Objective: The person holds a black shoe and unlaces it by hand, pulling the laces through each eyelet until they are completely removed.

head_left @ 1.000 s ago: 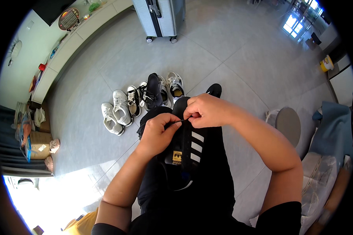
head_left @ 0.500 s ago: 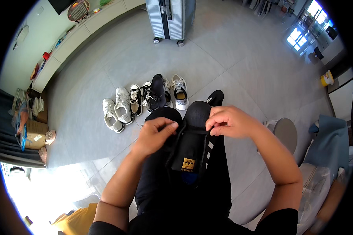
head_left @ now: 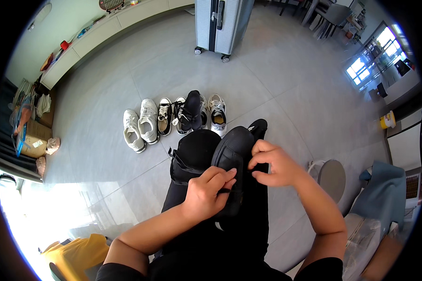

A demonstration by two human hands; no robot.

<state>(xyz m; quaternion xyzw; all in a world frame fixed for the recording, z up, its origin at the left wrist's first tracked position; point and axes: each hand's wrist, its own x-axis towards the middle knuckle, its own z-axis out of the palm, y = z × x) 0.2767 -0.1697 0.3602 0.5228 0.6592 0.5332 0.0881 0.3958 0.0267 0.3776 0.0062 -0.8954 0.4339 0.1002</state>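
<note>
- While the person sits with dark-trousered legs stretched out, both hands work on a black shoe (head_left: 229,173) resting on the lap, at the centre of the head view.
- The left hand (head_left: 207,194) is closed round the shoe's near side, fingers curled over its upper at about 7 o'clock from the toe, clamped on the shoe itself.
- The right hand (head_left: 274,164) sits at the shoe's 3 o'clock edge, thumb and fingertips pinched together on what looks like a dark lace or the edge of the upper; which of the two I cannot tell.
- By my reading, the step in hand is working the lacing or opening of this shoe, and the next move calls for a steady hold with the left hand as the right draws its pinch along.
- The shoe looks soft and padded, matt black, toe rounded and pointing to 12 o'clock, with a loose black strap trailing off at 9 o'clock.
- Farther off at 11 o'clock, a row of shoes (head_left: 173,119), white and black, stands on the grey tiled floor (head_left: 103,154).
- At 12 o'clock, well apart, a ribbed grey suitcase (head_left: 220,23) stands upright on its wheels.
</note>
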